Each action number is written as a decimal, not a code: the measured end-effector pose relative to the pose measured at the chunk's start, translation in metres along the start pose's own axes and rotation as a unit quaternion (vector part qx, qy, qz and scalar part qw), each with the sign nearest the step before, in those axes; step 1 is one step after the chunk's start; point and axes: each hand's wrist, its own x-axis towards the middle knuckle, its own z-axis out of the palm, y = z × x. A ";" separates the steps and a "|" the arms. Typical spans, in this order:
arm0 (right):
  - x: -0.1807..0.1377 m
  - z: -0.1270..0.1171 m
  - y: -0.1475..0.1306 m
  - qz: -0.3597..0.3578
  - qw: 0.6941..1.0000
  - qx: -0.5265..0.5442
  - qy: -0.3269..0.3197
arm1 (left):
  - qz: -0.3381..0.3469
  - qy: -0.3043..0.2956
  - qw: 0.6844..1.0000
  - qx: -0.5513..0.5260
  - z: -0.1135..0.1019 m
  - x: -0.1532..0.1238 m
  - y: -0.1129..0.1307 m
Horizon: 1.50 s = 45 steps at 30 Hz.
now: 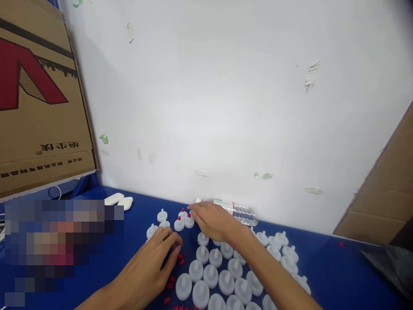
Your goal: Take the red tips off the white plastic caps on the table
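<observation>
White round caps with pointed nozzles stand in a large cluster under and around my right forearm. My right hand reaches over the table, thumb and fingers closed together at a white nozzle cap, mostly hidden, beside a few white caps with red tips. Palm down, my left hand has curled fingers, thumb and index tips close together; whatever they pinch is hidden. Small red tips lie scattered just right of it. Past its knuckles sit several plain white nozzle caps.
A clear plastic bottle lies against the white wall. Two white flat objects rest at the back left. Cardboard stands at left, more cardboard at right. A dark plastic sheet lies at the right edge. Part of the left is pixelated.
</observation>
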 end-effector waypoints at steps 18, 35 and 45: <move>-0.005 -0.018 -0.013 0.054 0.998 -0.014 -0.002 | 0.000 0.081 0.996 -0.040 -0.012 -0.004 0.018; -0.030 -0.062 -0.051 -0.037 0.975 0.182 -0.123 | 0.014 0.034 0.997 -0.068 -0.016 -0.003 0.027; -0.027 -0.064 -0.041 -0.060 0.944 0.293 -0.141 | 0.033 0.041 0.995 -0.085 -0.016 -0.007 0.017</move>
